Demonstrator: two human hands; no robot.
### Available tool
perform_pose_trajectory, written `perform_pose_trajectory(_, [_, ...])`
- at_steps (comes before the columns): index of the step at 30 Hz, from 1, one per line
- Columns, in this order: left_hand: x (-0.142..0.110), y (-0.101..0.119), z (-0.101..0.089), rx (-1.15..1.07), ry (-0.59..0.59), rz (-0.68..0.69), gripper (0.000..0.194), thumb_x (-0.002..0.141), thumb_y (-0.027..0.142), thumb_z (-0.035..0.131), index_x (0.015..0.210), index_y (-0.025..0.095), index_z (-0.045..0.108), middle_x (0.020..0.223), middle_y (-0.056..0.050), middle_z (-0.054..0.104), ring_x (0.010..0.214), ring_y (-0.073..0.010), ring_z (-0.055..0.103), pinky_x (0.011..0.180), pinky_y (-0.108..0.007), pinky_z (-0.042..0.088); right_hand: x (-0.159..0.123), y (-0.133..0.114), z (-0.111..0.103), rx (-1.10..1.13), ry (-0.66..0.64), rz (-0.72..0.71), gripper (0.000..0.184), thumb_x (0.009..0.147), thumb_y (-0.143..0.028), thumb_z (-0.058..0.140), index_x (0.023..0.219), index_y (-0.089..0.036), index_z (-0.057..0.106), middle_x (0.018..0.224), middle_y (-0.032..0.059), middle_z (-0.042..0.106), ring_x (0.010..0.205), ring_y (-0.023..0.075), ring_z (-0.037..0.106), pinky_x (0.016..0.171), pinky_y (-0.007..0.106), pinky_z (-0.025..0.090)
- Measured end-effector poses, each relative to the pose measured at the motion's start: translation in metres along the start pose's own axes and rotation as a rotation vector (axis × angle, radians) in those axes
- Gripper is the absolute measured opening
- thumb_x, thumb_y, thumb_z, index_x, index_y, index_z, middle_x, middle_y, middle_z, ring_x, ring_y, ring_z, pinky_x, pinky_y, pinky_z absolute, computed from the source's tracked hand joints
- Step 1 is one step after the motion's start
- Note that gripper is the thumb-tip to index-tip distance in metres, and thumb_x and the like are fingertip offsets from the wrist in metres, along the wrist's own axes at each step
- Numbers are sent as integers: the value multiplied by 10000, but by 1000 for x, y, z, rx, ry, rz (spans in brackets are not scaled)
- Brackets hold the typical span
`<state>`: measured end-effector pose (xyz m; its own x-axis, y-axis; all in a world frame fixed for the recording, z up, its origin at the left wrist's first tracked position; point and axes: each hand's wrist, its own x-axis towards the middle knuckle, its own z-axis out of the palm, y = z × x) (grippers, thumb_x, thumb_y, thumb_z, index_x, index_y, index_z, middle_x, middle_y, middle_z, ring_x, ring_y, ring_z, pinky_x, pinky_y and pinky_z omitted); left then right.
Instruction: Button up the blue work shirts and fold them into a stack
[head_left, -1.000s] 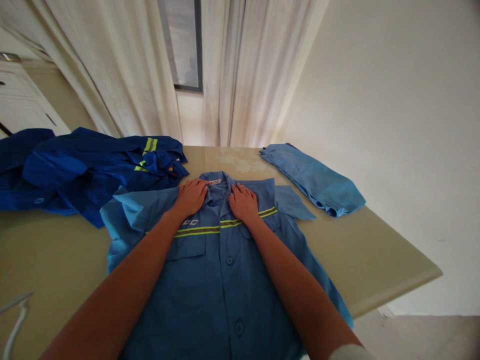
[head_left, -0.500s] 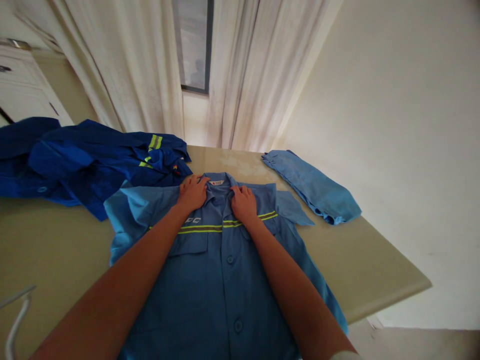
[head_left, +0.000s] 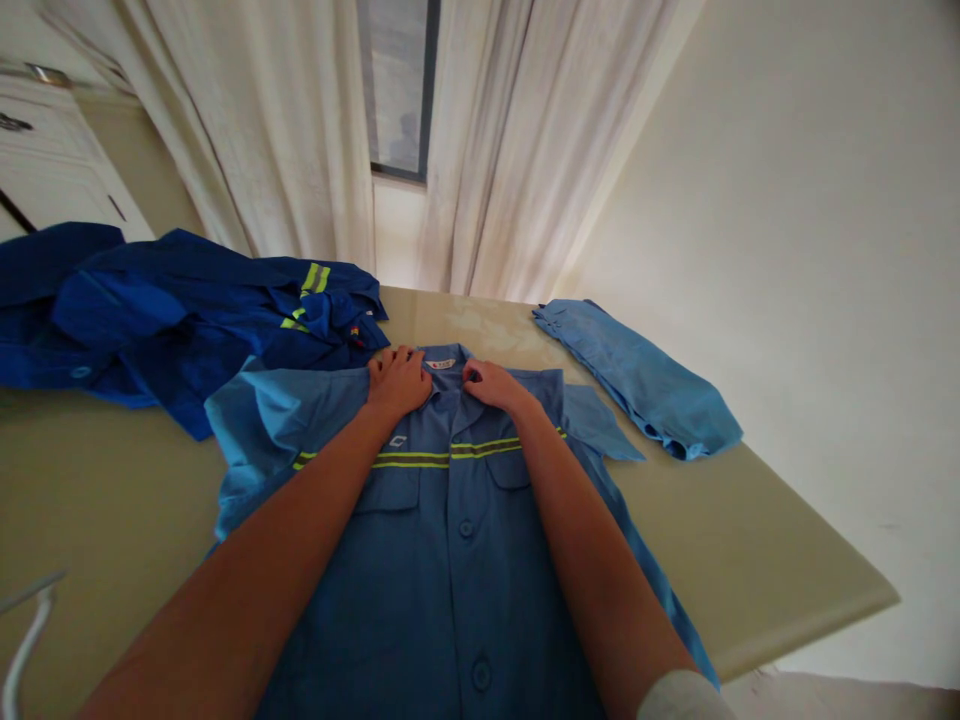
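A light-blue short-sleeved work shirt (head_left: 409, 570) lies front up, its collar away from me. Yellow-edged reflective striping crosses its chest, above buttons and pocket flaps. At the collar's left side, my left hand (head_left: 401, 382) has its fingers bent over the cloth, the thumb near the collar edge. My right hand (head_left: 496, 385) pinches the collar's right side between thumb and curled fingers. Between the hands shows a white neck label (head_left: 441, 364). My forearms cover part of the chest and the sides.
The shirt rests on a beige table (head_left: 780, 560). Dark-blue workwear with reflective bands (head_left: 187, 310) is heaped at the left. A folded light-blue garment (head_left: 637, 375) lies back right. Part of a white hanger (head_left: 30, 635) shows lower left. Curtains (head_left: 292, 130) hang behind.
My right hand has turned and its fingers have curled in at the collar. The left hand has shifted slightly, still at the collar's left side. The view has moved a little.
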<state>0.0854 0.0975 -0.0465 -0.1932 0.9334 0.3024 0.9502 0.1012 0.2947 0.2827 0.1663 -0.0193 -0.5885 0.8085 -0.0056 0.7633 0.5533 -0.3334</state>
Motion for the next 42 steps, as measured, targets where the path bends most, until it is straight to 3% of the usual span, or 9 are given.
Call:
perform_pose_trajectory(3, [7,1,3,28,-10,-3,447,931,320,466,1325,227,655,1387,-189,600,1251,-421,494,986,-619,392,3,6,-9,101,4,-37,133,916,-227,649,1011,-174,726,895,10,715,814,156,623,767,245,447])
perform_pose_trajectory(8, [10,5,2,37,54,41,434,935,318,461,1300,208,668,1450,-185,576,1298,-415,467,1003,-602,370,7,1,-12,213,171,-122,147,961,-256,623,998,-156,724,902,19,707,838,159,611,799,256,443])
perform_pose_trajectory(11, [6,5,-3,-9,101,144,441,954,320,441,1323,217,659,1519,-140,547,1334,-381,462,1045,-571,341,8,-5,-3,100,123,-83,107,953,-227,652,996,-162,726,955,41,719,900,176,619,853,273,441])
perform_pose_trajectory(14, [4,4,-6,-45,57,265,438,964,277,413,1325,247,659,1468,-102,603,1316,-330,501,1066,-521,327,8,-5,-2,67,80,-65,114,958,-204,638,1029,-170,721,1006,53,727,939,186,627,875,282,443])
perform_pose_trajectory(21, [11,3,-1,18,-41,155,396,933,282,459,1260,235,677,1332,-145,665,1264,-371,514,997,-540,357,4,-11,-24,127,140,-65,164,1015,-232,540,1056,-175,688,1019,45,731,935,188,642,823,270,441])
perform_pose_trajectory(28, [7,6,-8,24,47,170,364,966,263,420,1229,233,669,1329,-127,666,1256,-337,524,1019,-514,345,4,-30,-6,8,21,-24,177,1026,-255,547,1149,-201,662,1087,77,752,993,237,673,852,299,464])
perform_pose_trajectory(33, [7,3,-9,13,96,122,365,957,221,401,1198,218,674,1295,-124,682,1231,-330,536,993,-507,361,-1,-40,3,-73,263,11,333,1097,-290,355,1281,-191,614,1208,139,710,1112,267,643,959,360,458])
perform_pose_trajectory(37, [8,3,-8,31,85,57,353,958,228,395,1172,219,676,1300,-129,684,1229,-338,540,963,-508,380,-6,-45,14,-185,295,59,281,1076,-281,423,1238,-189,633,1240,162,681,1140,295,622,973,399,459])
perform_pose_trajectory(42, [12,1,-4,0,84,13,379,966,241,390,1242,212,647,1343,-143,670,1252,-343,553,982,-513,400,-5,-48,14,-117,422,64,316,1106,-338,365,1229,-187,615,1194,144,675,1099,268,613,970,374,452])
